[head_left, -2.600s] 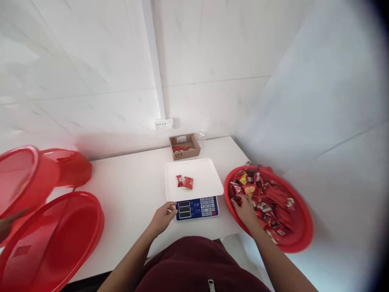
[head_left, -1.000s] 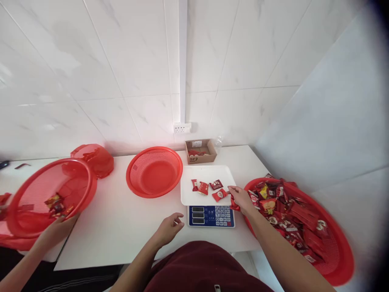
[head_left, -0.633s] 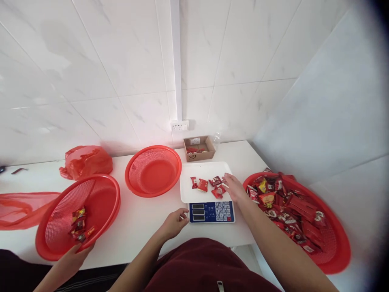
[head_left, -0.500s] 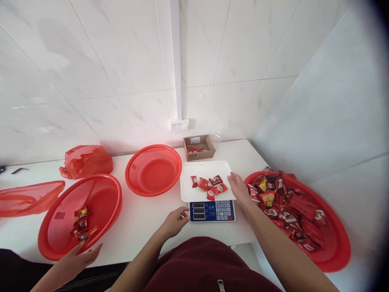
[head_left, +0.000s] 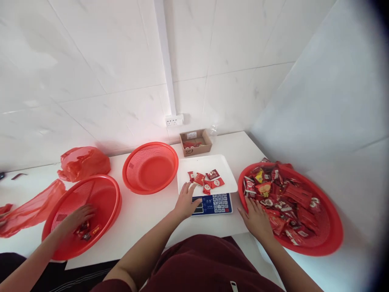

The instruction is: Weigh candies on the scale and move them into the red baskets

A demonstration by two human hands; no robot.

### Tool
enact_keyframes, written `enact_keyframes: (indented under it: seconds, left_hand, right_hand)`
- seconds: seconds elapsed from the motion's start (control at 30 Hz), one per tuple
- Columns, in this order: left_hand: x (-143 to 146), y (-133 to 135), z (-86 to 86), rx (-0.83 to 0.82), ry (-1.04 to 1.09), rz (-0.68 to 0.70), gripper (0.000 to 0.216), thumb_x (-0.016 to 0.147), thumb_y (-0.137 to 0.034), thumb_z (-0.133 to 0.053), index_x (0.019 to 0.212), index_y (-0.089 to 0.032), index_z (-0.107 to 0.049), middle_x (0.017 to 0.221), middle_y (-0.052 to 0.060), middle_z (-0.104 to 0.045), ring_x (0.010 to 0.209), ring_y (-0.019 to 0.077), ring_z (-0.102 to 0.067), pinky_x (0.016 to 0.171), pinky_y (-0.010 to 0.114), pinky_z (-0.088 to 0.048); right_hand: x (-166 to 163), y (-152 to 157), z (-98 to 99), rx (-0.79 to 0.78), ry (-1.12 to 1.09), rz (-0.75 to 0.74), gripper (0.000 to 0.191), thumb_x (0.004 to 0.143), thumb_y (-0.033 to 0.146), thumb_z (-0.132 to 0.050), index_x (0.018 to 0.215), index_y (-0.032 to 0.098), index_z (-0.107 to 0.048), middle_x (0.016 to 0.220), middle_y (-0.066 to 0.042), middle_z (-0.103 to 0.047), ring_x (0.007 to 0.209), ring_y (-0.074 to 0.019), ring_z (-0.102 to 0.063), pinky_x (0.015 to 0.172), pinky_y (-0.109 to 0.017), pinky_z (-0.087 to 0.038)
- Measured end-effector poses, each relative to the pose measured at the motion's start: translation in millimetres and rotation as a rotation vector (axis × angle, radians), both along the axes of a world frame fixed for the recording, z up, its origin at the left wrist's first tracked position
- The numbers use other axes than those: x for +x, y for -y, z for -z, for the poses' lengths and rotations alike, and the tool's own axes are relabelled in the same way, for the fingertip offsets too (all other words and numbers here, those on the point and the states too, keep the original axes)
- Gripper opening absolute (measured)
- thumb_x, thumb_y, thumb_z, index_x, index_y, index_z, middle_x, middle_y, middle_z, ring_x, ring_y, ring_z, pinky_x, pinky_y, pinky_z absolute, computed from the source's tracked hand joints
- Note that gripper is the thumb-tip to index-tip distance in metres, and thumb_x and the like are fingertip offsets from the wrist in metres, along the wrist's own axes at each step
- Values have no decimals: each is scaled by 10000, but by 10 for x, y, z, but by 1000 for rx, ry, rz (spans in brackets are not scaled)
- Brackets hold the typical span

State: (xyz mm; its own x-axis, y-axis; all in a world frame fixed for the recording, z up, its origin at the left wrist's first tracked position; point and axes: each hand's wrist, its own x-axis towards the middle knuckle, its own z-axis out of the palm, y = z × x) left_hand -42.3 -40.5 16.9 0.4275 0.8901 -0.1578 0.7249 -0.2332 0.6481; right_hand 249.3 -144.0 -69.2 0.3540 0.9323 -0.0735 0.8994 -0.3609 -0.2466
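Note:
A digital scale (head_left: pixel 214 202) with a blue keypad and a white weighing tray (head_left: pixel 221 164) stands on the white table. Several red wrapped snacks (head_left: pixel 206 181) lie on the tray. My left hand (head_left: pixel 186 200) rests open on the scale's front left corner, its fingers reaching the tray's edge. My right hand (head_left: pixel 257 219) lies open, fingers spread, on the near rim of a wide red basket (head_left: pixel 322 239) piled with red snack packets (head_left: pixel 282 194).
An empty red mesh basket (head_left: pixel 150 167) sits left of the scale. Another person's hand (head_left: pixel 75 217) reaches into a second red basket (head_left: pixel 103 198) holding a few snacks. Red plastic bags (head_left: pixel 83 161) lie at the left. A small cardboard box (head_left: pixel 195 142) stands by the wall.
My right hand left the tray and dropped onto the full basket's rim. My left hand moved up onto the scale. The other person's hand went into the left basket.

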Motion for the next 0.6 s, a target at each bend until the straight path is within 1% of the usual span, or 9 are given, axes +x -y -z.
enact_keyframes:
  seconds: [0.1, 0.2, 0.27, 0.4, 0.5, 0.6]
  left_hand:
    - [291, -123, 36, 40, -98, 57, 684, 830, -399, -529, 1425, -190, -264, 1537, 121, -136, 1417, 292, -27, 1128, 472, -144]
    - [576, -264, 82, 71, -217, 53, 773, 807, -480, -539, 1450, -228, -192, 1553, 112, -45, 1409, 329, 49, 1110, 545, -82]
    - [746, -354, 99, 70, -286, 44, 843, 783, -551, -535, 1462, -237, -146, 1553, 119, -12, 1402, 352, 67, 1096, 572, -72]
    - [1019, -492, 92, 45, -393, 46, 889, 763, -655, -471, 1470, -270, -93, 1554, 112, 8, 1392, 388, 79, 1052, 649, -62]
    - [1158, -548, 86, 48, -461, 39, 858, 760, -690, -430, 1463, -298, -136, 1555, 103, -21, 1390, 405, 62, 1022, 691, -44]
    - [1227, -575, 110, 69, -522, 57, 822, 758, -698, -423, 1451, -317, -199, 1553, 90, -74, 1391, 406, 46, 1023, 689, -19]
  right_hand:
    - [-45, -50, -114, -98, 17, -3, 636, 869, 443, -285, 1403, 99, -320, 1446, -144, -383, 1364, -307, -253, 1074, -483, -240]
    - [-44, -70, -189, -152, -4, -25, 625, 873, 413, -302, 1424, 121, -287, 1472, -123, -348, 1376, -298, -229, 1068, -486, -251]
    - [-37, -63, -211, -166, -22, -41, 630, 865, 395, -332, 1435, 137, -268, 1478, -124, -337, 1379, -299, -224, 1064, -493, -254]
    - [-20, -60, -259, -197, -64, -68, 666, 841, 355, -382, 1451, 137, -226, 1477, -136, -335, 1380, -307, -222, 1075, -498, -226]
    - [8, -74, -322, -227, -122, -111, 694, 819, 335, -404, 1457, 140, -209, 1470, -140, -347, 1381, -311, -216, 1073, -518, -215]
    - [40, -79, -386, -246, -176, -152, 690, 823, 298, -396, 1461, 136, -190, 1467, -144, -352, 1387, -305, -201, 1079, -533, -186]
